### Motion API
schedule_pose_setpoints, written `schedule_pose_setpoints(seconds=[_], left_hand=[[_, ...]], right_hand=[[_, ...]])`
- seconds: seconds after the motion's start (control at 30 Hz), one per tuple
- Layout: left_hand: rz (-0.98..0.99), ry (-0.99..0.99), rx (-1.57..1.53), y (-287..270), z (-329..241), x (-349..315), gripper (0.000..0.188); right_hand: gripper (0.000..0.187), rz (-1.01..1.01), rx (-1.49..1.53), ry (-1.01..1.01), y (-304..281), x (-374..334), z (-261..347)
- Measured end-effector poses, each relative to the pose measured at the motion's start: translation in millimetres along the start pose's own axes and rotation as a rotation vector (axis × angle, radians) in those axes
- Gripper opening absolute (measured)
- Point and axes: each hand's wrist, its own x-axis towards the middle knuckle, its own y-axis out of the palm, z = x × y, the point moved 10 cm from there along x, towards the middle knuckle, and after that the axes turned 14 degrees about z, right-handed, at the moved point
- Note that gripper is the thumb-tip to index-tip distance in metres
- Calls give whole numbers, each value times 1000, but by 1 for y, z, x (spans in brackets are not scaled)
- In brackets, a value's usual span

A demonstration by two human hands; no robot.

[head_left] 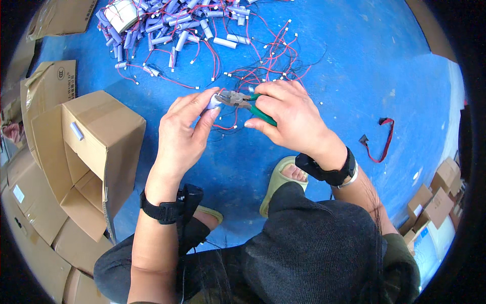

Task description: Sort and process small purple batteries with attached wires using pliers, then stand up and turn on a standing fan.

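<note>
Pinching a little purple battery (212, 104) in a narrow grip, the left hand (179, 130) is the nearer one, while the right hand (298, 115) has its grip wrapped round green-handled pliers (234, 98). Battery's held above the blue floor (354, 91), well in from the floor's right edge, with the battery pile (177, 23) farther off. It's just left of the pliers, white end against their nose. Long axis looks slanted, but fingers cover most of it, and honestly can't tell if the jaws are biting anything; pile's cut off up top too
</note>
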Motion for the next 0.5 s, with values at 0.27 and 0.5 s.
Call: schedule_pose_setpoints(seconds=[0.27,0.5], left_hand=[[36,-330,108,14,16,3,15],[280,-545,432,49,63,-4,23]], right_hand=[[25,-69,-412,94,9,0,7],[18,-198,-455,407,-22,-19,-24]])
